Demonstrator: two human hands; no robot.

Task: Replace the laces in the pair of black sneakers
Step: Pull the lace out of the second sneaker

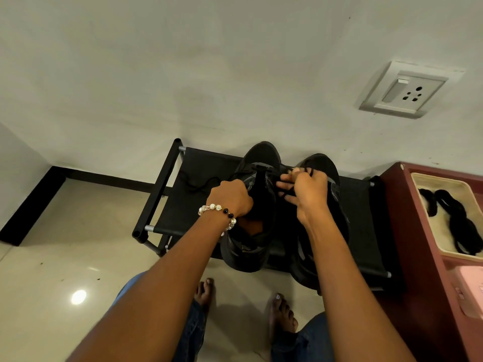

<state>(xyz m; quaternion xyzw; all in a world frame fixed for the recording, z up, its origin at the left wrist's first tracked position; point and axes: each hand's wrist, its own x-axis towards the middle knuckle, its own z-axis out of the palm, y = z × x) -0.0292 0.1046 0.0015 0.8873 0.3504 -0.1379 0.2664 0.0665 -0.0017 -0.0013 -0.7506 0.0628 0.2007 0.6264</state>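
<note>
We see 2 black sneakers side by side on a low black shoe rack [183, 194], both w/ long axis running from us toward the wall, toes at the wall end, heels over the near edge. The left sneaker [251, 246] has its tongue pulled up and opening facing us; the right sneaker [326, 168] is mostly hidden by the forearm. 1 loose black lace [198, 185] trails on the rack fabric left of the shoes.

Both arms reach fwd and down. Our left hand [232, 197], beaded bracelet [218, 209] at the wrist, grips the left sneaker's upper near the tongue, fingers curled over it. Our right hand [304, 190] is raised above the gap btwn the shoes, thumb and fingertips pinching a black lace strand [285, 190] that loops under the fingers.

To the right, a red cabinet [407, 218] carries a cream tray [431, 178] w/ 2 bundles of spare black laces [454, 215].
</note>
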